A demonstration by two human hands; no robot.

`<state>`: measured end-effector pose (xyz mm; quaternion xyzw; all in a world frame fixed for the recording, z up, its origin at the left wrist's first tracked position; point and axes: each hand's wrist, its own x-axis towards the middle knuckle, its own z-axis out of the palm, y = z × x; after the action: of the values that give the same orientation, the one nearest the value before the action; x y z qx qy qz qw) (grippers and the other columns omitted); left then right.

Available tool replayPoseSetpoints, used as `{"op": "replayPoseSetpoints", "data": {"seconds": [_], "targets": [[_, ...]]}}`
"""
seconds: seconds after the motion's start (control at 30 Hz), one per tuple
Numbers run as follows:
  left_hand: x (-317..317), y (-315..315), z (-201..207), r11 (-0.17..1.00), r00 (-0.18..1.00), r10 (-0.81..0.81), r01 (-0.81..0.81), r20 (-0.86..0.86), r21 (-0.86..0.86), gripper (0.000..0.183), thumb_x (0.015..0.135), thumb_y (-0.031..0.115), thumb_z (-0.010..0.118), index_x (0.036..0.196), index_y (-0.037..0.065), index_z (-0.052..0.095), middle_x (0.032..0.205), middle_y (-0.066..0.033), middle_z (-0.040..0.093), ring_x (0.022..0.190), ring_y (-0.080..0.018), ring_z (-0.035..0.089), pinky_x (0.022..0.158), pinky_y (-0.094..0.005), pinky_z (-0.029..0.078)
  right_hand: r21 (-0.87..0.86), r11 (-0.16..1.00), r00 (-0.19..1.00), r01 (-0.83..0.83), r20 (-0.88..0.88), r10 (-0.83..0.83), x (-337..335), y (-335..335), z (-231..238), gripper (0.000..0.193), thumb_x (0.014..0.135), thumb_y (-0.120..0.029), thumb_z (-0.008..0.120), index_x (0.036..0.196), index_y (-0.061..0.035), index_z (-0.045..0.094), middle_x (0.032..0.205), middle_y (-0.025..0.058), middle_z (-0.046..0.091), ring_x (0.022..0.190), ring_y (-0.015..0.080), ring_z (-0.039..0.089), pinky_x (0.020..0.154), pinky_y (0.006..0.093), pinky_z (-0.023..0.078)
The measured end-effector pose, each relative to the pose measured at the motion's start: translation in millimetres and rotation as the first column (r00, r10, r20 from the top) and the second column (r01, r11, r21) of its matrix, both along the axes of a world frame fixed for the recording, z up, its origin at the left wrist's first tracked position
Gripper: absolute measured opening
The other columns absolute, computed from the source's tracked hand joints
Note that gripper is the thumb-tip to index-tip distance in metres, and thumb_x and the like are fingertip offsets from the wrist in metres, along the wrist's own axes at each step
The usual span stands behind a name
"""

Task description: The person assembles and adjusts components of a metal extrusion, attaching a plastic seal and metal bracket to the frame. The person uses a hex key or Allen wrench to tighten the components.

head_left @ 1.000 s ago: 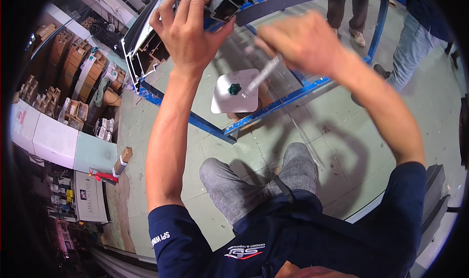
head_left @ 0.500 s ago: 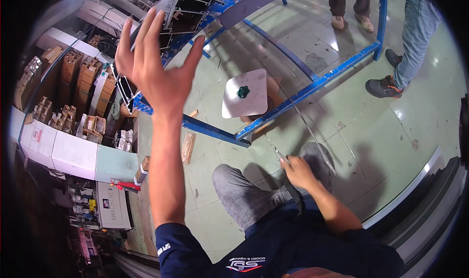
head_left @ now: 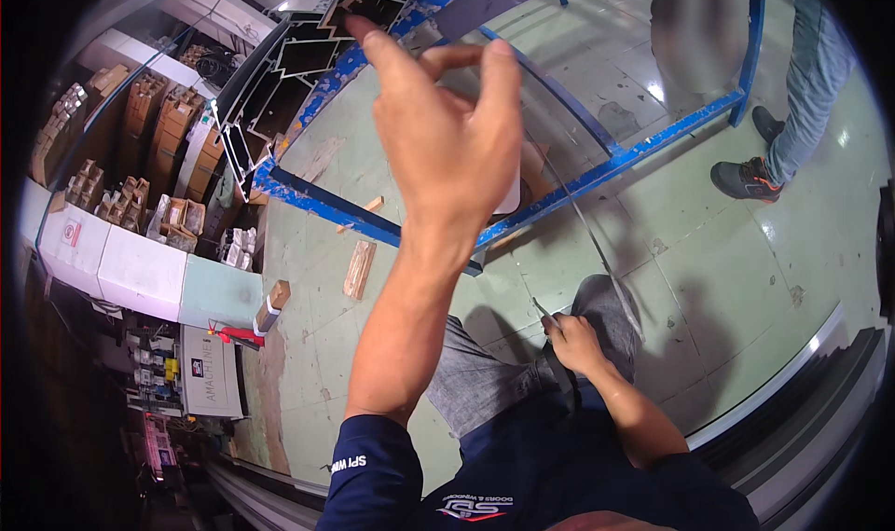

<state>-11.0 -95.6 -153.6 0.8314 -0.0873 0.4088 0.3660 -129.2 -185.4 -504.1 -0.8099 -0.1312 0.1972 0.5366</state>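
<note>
While the left hand (head_left: 443, 144), thumb and fingers apart, reaches a black hollow metal profile (head_left: 380, 9), the right hand (head_left: 576, 344) clamps a slim silvery tool (head_left: 543, 313) well apart; finished work cannot be told.

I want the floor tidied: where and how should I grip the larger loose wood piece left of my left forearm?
Probably grip the wood piece mid-length by both long sides, from above and the near end: it lies flat, long and narrow, its far end appearing close to the blue rail.

Dark metal profiles (head_left: 309, 57) across blue frame (head_left: 676, 139)
</note>
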Motion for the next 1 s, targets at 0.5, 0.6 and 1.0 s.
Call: {"op": "replayPoseSetpoints", "data": {"seconds": [0.5, 0.6, 1.0], "targets": [[18.6, 7.7, 5.7, 0.994, 0.989, 0.107, -0.109, 0.100, 0.014, 0.062, 0.087, 0.012, 0.074, 0.134, -0.011, 0.041, 0.098, -0.0190, 0.072, 0.056, -0.0169, 0.068, 0.050, -0.0271, 0.053, -0.008, 0.999, 0.999, -0.039, 0.016, 0.039, -8.9, 2.8, -4.5, 0.036, 0.102, -0.033, 0.058, 0.093, -0.0008, 0.071, 0.080, 0.0269, 0.068, 0.084, 0.0492, 0.067, 0.074, 0.0566, 0.052], [17.5, 9.7, 6.3, 0.997, 0.991, 0.071, -0.072, 0.114, 0.004, 0.056, 0.086, 0.011, 0.074, 0.126, -0.012, 0.043, 0.099, -0.0185, 0.072, 0.055, -0.0175, 0.068, 0.049, -0.0273, 0.053, 0.011, 0.999, 0.999, -0.045, 0.017, 0.045, -5.0, 6.7, 4.5, 0.036, 0.102, -0.032, 0.057, 0.095, -0.0003, 0.072, 0.080, 0.0271, 0.068, 0.085, 0.0489, 0.067, 0.074, 0.0557, 0.052], [11.5, 5.6, 10.3, 0.998, 0.998, 0.009, -0.012, -0.056, -0.059, 0.038, 0.092, 0.012, 0.071, 0.108, -0.014, 0.050, 0.091, -0.0190, 0.073, 0.053, -0.0159, 0.067, 0.046, -0.0268, 0.049, 0.027, 0.999, 0.997, -0.038, 0.062, 0.037, -13.1, 11.9, 8.7, 0.036, 0.102, -0.032, 0.058, 0.094, 0.0005, 0.072, 0.079, 0.0272, 0.067, 0.083, 0.0486, 0.067, 0.073, 0.0557, 0.052]]}}
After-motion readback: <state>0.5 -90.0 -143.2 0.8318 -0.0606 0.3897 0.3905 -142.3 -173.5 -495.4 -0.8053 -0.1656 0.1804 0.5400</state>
